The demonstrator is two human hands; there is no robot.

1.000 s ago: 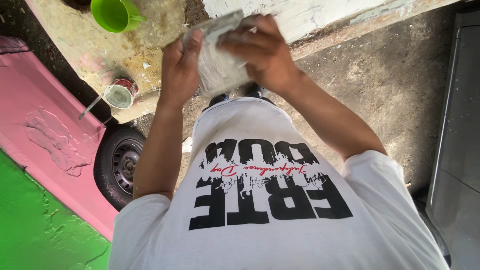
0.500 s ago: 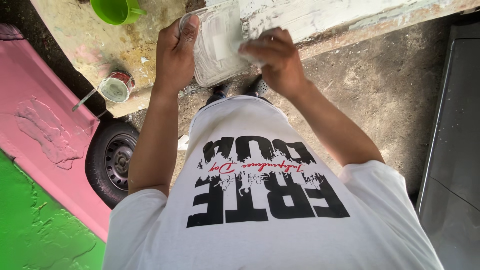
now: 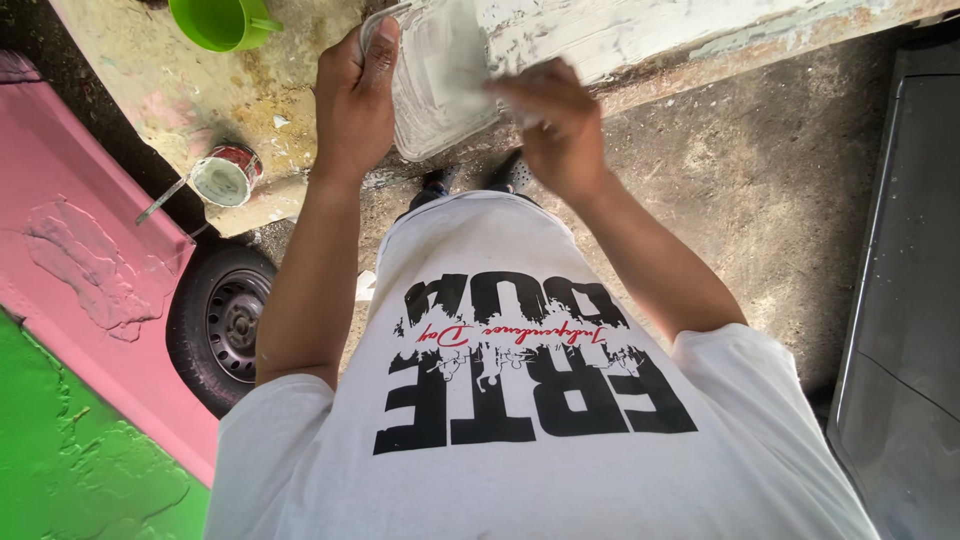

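My left hand (image 3: 355,95) grips the left edge of a flat, whitish rectangular tray (image 3: 440,85) smeared with pale grey paste, held up in front of my chest. My right hand (image 3: 555,130) is at the tray's right side with its fingers bunched and blurred against the smeared face. Whether it holds a small tool is hidden. Below the hands are my white printed shirt (image 3: 520,400) and my dark shoes (image 3: 515,175).
A green cup (image 3: 220,20) and a small open can (image 3: 225,178) of pale paste with a stick stand on a stained ledge. At left are a pink and green painted body and a black wheel (image 3: 225,325). A peeling white wall (image 3: 650,35) lies ahead, a grey panel (image 3: 910,300) at right.
The tray has risen and turned more face-on. My right hand has slid from the tray's top to its right side, while my left hand keeps its grip.
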